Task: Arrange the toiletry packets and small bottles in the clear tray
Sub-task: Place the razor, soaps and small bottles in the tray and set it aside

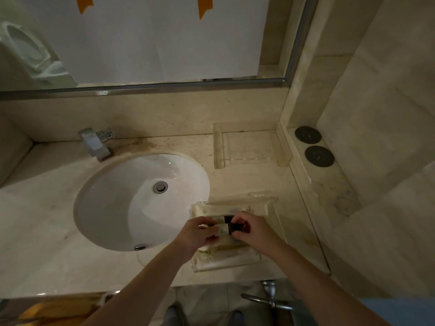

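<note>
A clear tray (270, 203) sits on the marble counter right of the sink, near the front edge. Pale toiletry packets (226, 255) lie inside it. Over the tray, my left hand (200, 234) pinches the pale body of a small bottle (223, 228) lying on its side. My right hand (253, 231) grips the same bottle at its dark cap end. A second small bottle with a dark cap (224, 218) lies just behind, partly hidden by my fingers.
A second clear tray (219, 147) stands against the back wall. The white oval sink (117, 201) with a chrome tap (96, 144) is to the left. Two dark round coasters (314, 145) rest on the right ledge. A mirror covers the back wall.
</note>
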Tool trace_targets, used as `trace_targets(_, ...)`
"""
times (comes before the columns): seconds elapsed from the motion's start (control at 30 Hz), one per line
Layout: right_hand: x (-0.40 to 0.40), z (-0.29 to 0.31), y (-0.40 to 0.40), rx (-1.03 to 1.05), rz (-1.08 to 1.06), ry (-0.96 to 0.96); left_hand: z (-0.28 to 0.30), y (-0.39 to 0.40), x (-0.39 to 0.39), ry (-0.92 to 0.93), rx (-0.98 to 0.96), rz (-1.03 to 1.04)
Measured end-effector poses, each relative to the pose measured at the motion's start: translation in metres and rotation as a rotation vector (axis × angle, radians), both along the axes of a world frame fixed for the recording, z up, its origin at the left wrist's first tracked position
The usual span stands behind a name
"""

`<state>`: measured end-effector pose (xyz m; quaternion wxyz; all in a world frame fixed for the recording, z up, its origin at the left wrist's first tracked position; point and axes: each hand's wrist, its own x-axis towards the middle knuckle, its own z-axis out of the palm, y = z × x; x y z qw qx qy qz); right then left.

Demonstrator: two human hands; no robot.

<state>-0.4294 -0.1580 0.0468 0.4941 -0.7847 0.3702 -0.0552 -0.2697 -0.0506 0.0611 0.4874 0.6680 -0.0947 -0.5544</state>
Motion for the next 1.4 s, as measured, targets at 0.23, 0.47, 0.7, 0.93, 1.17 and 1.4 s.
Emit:
trace_targets(0.23,-0.013,-0.013,0.0,-0.183,0.134,0.111,-0.011,0.006,-0.014,-0.486,0.146,-0.36)
trace_targets(0.47,-0.014,-0.018,0.004,-0.335,0.243,0.215,-0.013,0.011,-0.021,-0.977,0.135,-0.612)
trace_targets(0.7,-0.007,-0.019,0.008,-0.417,0.29,0.233,-0.019,0.016,-0.016,-1.065,0.16,-0.651)
trace_targets(0.93,-0.013,-0.014,0.005,-0.217,0.067,0.139,-0.009,0.025,-0.009,-1.02,0.139,-0.475)
trace_targets(1.17,-0.052,-0.01,-0.026,-0.359,-0.614,0.117,-0.01,0.042,0.022,-0.759,0.359,-0.151)
trace_targets(1.4,-0.076,-0.031,-0.029,-0.083,-0.609,0.219,-0.015,0.04,0.016,-0.551,0.357,-0.161)
